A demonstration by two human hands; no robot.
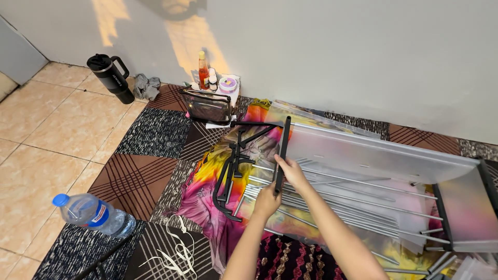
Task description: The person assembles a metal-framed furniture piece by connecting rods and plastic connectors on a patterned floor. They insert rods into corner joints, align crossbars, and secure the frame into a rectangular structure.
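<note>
Patterned rugs (155, 135) surround both hands, left hand (267, 199) and right hand (292, 171), gripping a black bar (282, 153) amid metal rods (332, 207).

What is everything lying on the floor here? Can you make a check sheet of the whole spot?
Surface: patchwork mat over tan floor tiles, with a bright flowery cloth spread on top.
Job's things: black plastic bar stood at the end of a frosted panel; loose grey metal rods; spare black frame pieces.
Clutter: water bottle, black mug, clear pouch, orange bottle, white ribbon.
Grippers: left hand and right hand both grip the bar.
Cables: nothing seen.
Surroundings: plain grey wall with a sunlight patch.
</note>
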